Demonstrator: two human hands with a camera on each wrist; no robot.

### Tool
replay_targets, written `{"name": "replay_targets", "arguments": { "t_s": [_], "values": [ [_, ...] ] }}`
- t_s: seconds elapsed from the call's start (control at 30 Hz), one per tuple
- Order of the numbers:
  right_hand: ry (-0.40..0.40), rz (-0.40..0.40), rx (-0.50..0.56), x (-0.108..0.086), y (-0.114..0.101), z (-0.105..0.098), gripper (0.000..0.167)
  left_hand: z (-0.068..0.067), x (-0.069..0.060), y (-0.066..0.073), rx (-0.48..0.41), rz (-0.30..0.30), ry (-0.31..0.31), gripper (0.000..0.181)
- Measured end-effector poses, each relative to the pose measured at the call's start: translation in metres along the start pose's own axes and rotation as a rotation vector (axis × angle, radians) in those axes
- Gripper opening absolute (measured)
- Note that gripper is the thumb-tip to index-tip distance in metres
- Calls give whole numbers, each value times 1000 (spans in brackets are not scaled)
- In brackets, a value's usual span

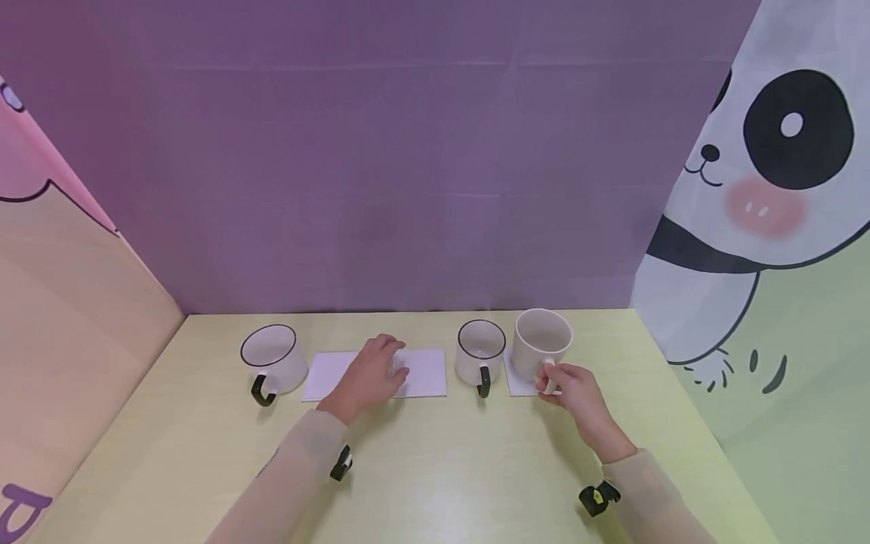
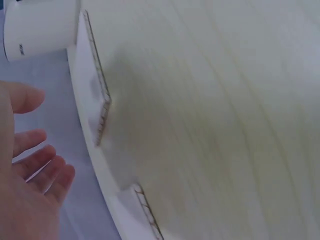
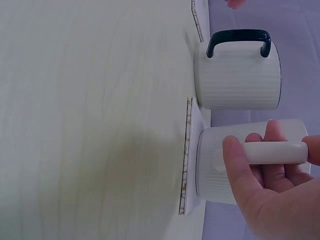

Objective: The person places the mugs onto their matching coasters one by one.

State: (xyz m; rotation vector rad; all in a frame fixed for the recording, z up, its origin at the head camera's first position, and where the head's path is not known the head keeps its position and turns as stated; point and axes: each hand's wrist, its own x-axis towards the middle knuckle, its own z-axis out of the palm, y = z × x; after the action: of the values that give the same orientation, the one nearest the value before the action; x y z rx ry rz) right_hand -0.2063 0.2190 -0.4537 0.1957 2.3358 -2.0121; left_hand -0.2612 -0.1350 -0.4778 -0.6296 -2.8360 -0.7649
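The right hand [image 1: 576, 400] pinches the white handle of an all-white mug [image 1: 541, 340], which stands upright at or just over a white card [image 1: 520, 384]; in the right wrist view the fingers curl round that handle [image 3: 275, 153]. Left of it stands a white mug with a black rim and black handle [image 1: 479, 355]. The left hand [image 1: 367, 380] hovers over white cards [image 1: 424, 374] in the middle, fingers loosely bent and holding nothing. In the left wrist view that hand [image 2: 35, 165] is beside two card edges.
A wider white mug with a black rim and black handle [image 1: 275, 359] stands at the left of the pale wooden table [image 1: 435, 468]. Behind the table hangs a purple cloth backdrop [image 1: 408, 166]; printed panels stand at both sides.
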Motion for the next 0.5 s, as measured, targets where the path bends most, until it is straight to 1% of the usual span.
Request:
{"name": "replay_targets", "arguments": {
  "t_s": [0.13,0.2,0.3,0.4,0.5],
  "values": [
    [-3,5,1,0,0,0,30,3,-1,-13,-8,-57,-99,49],
    [-4,7,-1,0,1,0,30,4,-2,-17,-7,-73,-140,50],
    [-3,4,1,0,1,0,29,6,-3,-20,21,-78,-199,50],
    [0,0,4,0,0,1,29,5,-2,-21,47,-69,-227,52],
    [1,-2,4,0,0,1,30,4,0,-20,65,-56,-237,53]
  ]
}}
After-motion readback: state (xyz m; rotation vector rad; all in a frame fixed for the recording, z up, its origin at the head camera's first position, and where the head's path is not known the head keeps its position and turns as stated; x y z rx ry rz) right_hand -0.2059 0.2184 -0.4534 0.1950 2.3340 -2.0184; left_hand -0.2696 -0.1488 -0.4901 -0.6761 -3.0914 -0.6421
